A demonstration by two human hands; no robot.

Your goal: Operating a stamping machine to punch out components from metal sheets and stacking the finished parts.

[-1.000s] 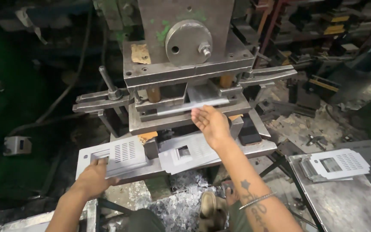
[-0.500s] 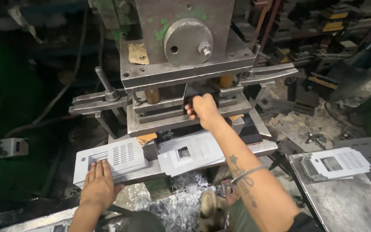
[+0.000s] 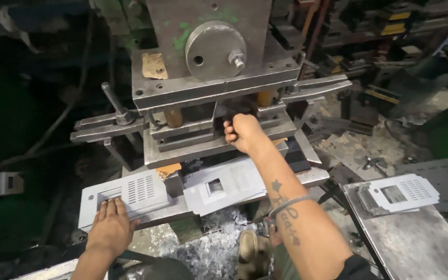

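- In front of the press [image 3: 208, 67], on its bed, two punched grey sheet-metal plates are laid side by side.
- The left plate [image 3: 125, 194], slotted with a grille, is pressed down by the left hand [image 3: 111, 228], which is laid flat with fingers extended, not clenched.
- The middle plate [image 3: 226, 184], with a square cut-out, is seen just right of the left plate, below the die block of the press.
- The right hand [image 3: 243, 132] is reached into the gap under the press head and is closed into a fist; what is gripped inside cannot be made out.
- A bracelet [image 3: 286, 204] is worn on the right forearm.
- To the right of the press, a further punched plate [image 3: 403, 193] is laid on a metal tabletop [image 3: 421, 243].
- Below the press bed, metal scrap [image 3: 211, 254] is heaped on the floor.
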